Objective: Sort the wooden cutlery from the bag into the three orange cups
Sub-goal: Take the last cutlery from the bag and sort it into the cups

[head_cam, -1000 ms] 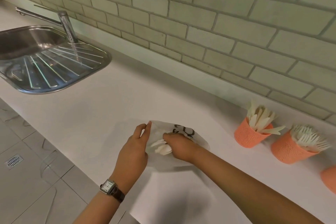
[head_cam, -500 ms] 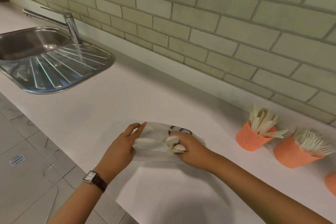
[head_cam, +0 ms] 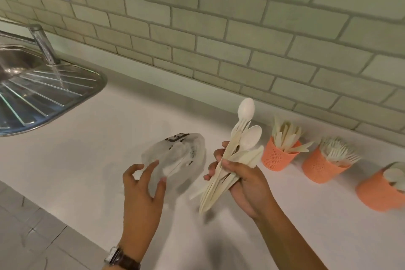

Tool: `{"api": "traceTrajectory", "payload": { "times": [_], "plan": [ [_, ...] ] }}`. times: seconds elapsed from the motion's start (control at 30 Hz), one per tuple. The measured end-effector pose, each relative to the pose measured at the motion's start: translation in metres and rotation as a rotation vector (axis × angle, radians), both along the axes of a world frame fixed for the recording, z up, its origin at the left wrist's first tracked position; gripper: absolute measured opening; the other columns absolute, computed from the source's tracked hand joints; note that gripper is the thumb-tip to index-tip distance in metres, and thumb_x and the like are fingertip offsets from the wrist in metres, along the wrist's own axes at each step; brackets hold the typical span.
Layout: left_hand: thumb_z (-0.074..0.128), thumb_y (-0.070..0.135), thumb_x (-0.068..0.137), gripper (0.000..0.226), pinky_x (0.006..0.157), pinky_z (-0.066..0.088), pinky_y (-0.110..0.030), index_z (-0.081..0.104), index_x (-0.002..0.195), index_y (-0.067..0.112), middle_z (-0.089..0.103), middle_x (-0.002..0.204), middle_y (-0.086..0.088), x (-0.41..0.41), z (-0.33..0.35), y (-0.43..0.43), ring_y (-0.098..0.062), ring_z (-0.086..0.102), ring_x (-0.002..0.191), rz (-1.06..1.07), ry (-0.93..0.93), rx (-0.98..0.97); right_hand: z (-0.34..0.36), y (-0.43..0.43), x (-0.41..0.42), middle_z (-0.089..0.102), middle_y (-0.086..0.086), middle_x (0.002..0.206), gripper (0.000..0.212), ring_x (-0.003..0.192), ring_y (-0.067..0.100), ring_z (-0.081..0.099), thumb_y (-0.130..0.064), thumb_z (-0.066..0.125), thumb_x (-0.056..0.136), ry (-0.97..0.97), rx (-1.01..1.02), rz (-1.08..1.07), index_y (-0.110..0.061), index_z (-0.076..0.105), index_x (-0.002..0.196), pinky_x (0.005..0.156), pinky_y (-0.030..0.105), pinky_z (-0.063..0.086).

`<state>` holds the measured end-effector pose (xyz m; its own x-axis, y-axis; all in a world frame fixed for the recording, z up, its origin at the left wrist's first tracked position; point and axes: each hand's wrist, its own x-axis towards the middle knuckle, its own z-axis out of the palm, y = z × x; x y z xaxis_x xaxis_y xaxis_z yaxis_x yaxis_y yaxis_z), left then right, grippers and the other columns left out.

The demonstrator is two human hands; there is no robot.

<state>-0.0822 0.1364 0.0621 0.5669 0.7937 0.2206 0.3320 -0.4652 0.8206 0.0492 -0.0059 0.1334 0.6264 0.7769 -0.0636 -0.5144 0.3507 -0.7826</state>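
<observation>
The right hand (head_cam: 245,184) grips a cutlery bundle (head_cam: 243,144) beside the clear bag (head_cam: 182,155), which the left hand (head_cam: 140,193) touches.

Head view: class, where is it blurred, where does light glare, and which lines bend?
Head view: the left hand, plastic bag and wooden cutlery handles are motion-smeared; head view, bright streaks glare on the sink drainboard; head view, wall tile joints bow from the wide lens.

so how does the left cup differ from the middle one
The left cup holds flat, knife-like pieces; the middle cup holds forks, tines up. The left cup's pieces mostly stand up; the middle cup's fan out rightward. Both are orange, meshed and upright on the counter.
</observation>
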Motion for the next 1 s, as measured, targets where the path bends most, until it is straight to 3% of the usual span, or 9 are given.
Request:
{"api": "traceTrajectory", "payload": {
  "times": [0.07,0.27,0.4,0.47,0.53,0.67,0.83,0.9,1.0],
  "plan": [
    [0.047,0.022,0.096,0.025,0.076,0.041,-0.013,0.058,0.110,0.039,0.041,0.122,0.004,0.006,0.011,-0.021,-0.010,0.051,0.079,-0.018,-0.179,-0.262,0.003,-0.009,-0.002,0.058,0.006,0.080,0.036,0.063,0.026,0.059,-0.002,0.054,0.075,-0.039,-0.036,-0.077,-0.011,0.054,0.110,0.066,0.043,0.054],
    [0.037,0.036,0.094,0.043,0.093,0.045,-0.039,0.065,0.112,0.009,0.071,0.097,-0.009,0.044,0.049,-0.076,-0.025,0.061,0.097,-0.213,-0.454,-1.701,0.013,-0.028,-0.016,0.065,0.007,0.069,0.027,0.066,0.027,0.063,-0.021,0.064,0.073,-0.166,-0.200,-0.294,-0.010,0.059,0.097,0.072,0.047,0.053],
    [0.039,0.026,0.091,0.039,0.088,0.053,-0.043,0.072,0.094,0.005,0.072,0.094,-0.014,0.062,0.066,-0.097,-0.032,0.070,0.082,-0.218,-0.475,-2.000,0.006,-0.037,-0.026,0.067,0.005,0.069,0.011,0.072,0.022,0.064,-0.023,0.065,0.075,-0.241,-0.332,-0.487,-0.014,0.066,0.081,0.076,0.038,0.054],
    [0.041,0.019,0.088,0.027,0.078,0.056,-0.046,0.065,0.078,0.009,0.070,0.090,-0.012,0.067,0.066,-0.106,-0.031,0.071,0.079,-0.263,-0.425,-2.034,0.000,-0.040,-0.035,0.064,0.006,0.062,0.008,0.064,0.019,0.062,-0.014,0.061,0.079,-0.291,-0.343,-0.514,-0.009,0.062,0.085,0.067,0.027,0.053],
    [0.042,0.016,0.085,0.019,0.085,0.053,-0.041,0.051,0.068,0.017,0.064,0.087,-0.005,0.071,0.062,-0.111,-0.024,0.066,0.092,-0.274,-0.327,-1.993,-0.008,-0.042,-0.042,0.062,0.005,0.060,0.021,0.064,0.018,0.062,-0.011,0.057,0.076,-0.354,-0.386,-0.556,-0.004,0.056,0.095,0.067,0.023,0.051],
    [0.038,0.023,0.092,0.028,0.082,0.049,-0.038,0.061,0.079,0.013,0.069,0.089,-0.008,0.077,0.057,-0.127,-0.024,0.064,0.099,-0.351,-0.249,-1.883,-0.021,-0.056,-0.043,0.064,0.001,0.068,0.033,0.074,0.017,0.064,-0.021,0.061,0.074,-0.399,-0.474,-0.621,-0.002,0.055,0.101,0.076,0.027,0.052],
    [0.038,0.035,0.096,0.036,0.076,0.046,-0.026,0.067,0.107,0.017,0.068,0.088,0.001,0.085,0.047,-0.148,-0.015,0.060,0.077,-0.605,-0.154,-1.246,-0.026,-0.090,-0.036,0.058,-0.001,0.059,0.024,0.055,0.019,0.056,-0.026,0.055,0.082,-0.349,-0.519,-0.681,-0.009,0.059,0.098,0.058,0.032,0.050],
    [0.046,0.035,0.091,0.032,0.075,0.046,-0.017,0.061,0.117,0.025,0.068,0.103,0.009,0.090,0.044,-0.154,-0.003,0.064,0.087,-0.811,-0.013,-1.006,-0.028,-0.107,-0.036,0.054,-0.003,0.056,0.024,0.041,0.017,0.049,-0.032,0.056,0.081,-0.297,-0.564,-0.664,-0.018,0.057,0.100,0.043,0.028,0.044],
    [0.062,0.032,0.082,0.031,0.066,0.045,-0.007,0.060,0.112,0.032,0.070,0.098,0.012,0.091,0.040,-0.176,0.003,0.063,0.088,-0.960,0.196,-0.812,-0.039,-0.133,-0.037,0.054,-0.001,0.059,0.014,0.033,0.010,0.038,-0.020,0.054,0.087,-0.269,-0.701,-0.619,-0.023,0.057,0.101,0.033,0.017,0.030]
  ]
}}
